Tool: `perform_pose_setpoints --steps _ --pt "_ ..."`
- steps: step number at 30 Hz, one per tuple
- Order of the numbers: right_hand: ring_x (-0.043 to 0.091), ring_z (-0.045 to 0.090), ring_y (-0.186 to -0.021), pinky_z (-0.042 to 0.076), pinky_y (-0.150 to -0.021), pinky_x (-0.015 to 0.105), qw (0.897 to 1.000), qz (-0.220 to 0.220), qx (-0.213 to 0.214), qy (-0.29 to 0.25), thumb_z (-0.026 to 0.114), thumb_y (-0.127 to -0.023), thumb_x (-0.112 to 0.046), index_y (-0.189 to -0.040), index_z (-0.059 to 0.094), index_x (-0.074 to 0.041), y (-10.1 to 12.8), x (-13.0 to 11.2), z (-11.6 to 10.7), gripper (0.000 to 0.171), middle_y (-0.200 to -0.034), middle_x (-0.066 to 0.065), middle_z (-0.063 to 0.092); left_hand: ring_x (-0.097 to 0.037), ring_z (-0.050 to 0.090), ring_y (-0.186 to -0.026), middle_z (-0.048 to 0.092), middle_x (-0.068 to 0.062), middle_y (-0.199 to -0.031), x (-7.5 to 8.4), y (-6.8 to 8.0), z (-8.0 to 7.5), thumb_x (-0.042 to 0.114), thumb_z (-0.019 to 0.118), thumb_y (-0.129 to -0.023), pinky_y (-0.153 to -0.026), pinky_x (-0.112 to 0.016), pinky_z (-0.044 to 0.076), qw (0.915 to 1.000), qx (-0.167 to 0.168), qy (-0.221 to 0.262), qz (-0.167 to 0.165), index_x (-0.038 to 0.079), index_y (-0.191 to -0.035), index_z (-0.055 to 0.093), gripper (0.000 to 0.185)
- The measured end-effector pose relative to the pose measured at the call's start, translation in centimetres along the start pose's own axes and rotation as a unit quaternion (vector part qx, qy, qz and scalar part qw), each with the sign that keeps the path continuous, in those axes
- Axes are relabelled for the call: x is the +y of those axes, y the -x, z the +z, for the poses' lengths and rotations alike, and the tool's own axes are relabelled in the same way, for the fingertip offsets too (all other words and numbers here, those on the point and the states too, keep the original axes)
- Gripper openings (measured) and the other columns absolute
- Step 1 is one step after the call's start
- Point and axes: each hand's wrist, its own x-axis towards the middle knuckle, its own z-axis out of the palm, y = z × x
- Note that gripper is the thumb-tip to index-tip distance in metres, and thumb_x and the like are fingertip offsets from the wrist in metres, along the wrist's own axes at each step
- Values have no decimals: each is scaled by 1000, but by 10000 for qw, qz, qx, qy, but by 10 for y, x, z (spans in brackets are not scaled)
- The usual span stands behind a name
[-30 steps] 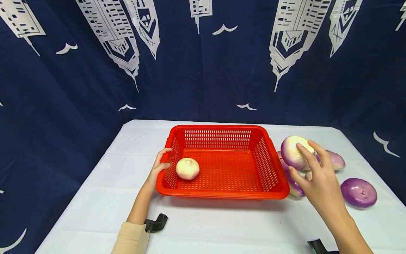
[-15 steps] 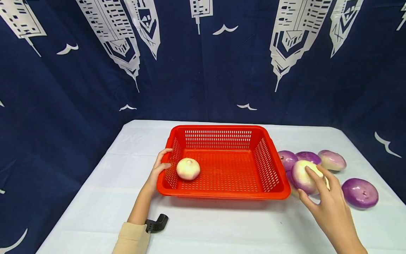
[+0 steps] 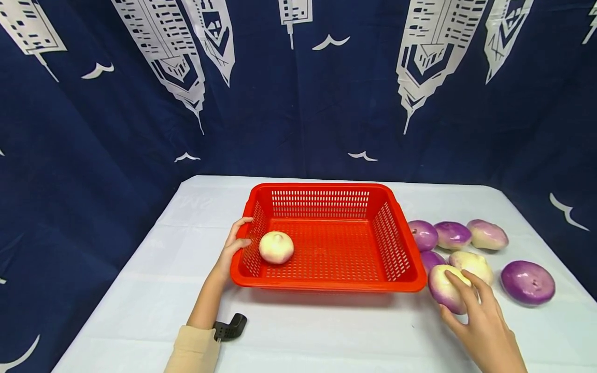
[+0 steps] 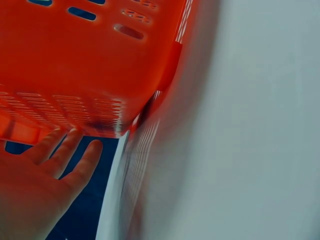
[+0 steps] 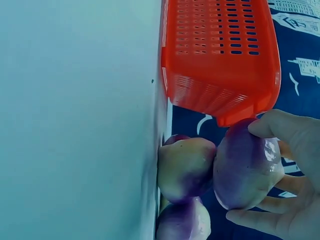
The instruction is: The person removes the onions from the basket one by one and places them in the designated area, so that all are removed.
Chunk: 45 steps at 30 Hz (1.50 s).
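White cloth covers the table (image 3: 298, 331) in front of a dark blue curtain (image 3: 93, 129) printed with towers. Your right hand (image 3: 480, 324), at the lower right of the head view, curls its fingers round a pale, purple-tinged turnip (image 3: 446, 288) just beside the basket's near right corner. More turnips (image 3: 528, 281) lie close behind it on the cloth. Your left hand (image 3: 231, 248) rests with relaxed fingers against the left rim of the red basket (image 3: 326, 282) at centre frame, where one white turnip (image 3: 276, 247) sits inside.
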Motion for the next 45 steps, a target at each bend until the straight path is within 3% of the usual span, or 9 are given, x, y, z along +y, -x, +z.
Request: perform_pose_setpoints --steps 11,23,29,35,45 --pt "43 42 -100 34 -63 70 9998 135 -165 -53 75 -59 -3 -126 49 -10 17 5 0 72 -125 21 40 -26 32 -117 26 -10 -135 -3 1 1 3 32 -78 -89 -27 37 10000 -16 -5 -19 9 -132 25 54" --pt "44 44 -100 38 -60 68 9887 267 -1435 334 76 -66 -13 -128 43 -9 23 20 5 70 -123 24 39 -26 32 -117 25 -10 -137 0 2 2 4 32 -79 -89 -29 38 9999 41 5 -113 12 -132 26 54" --pt "46 46 -100 39 -61 67 9882 7 -1491 344 76 -65 -13 -126 45 -10 24 22 8 68 -123 22 40 -28 31 -117 26 -10 -135 2 1 2 3 31 -78 -89 -28 38 10000 13 15 -33 11 -131 27 54" --pt "46 44 -102 38 -58 68 9843 99 -1722 370 75 -69 -16 -127 44 -12 23 19 8 66 -126 21 38 -27 31 -117 27 -8 -135 2 2 1 3 32 -78 -89 -27 37 10000 48 18 -47 11 -131 27 54" --pt "42 46 -103 40 -62 66 9878 -23 -1475 492 77 -67 -19 -123 48 -15 25 12 9 63 -123 18 42 -27 32 -116 26 -11 -135 1 1 1 3 31 -78 -88 -27 38 10000 17 12 6 10 -131 26 53"
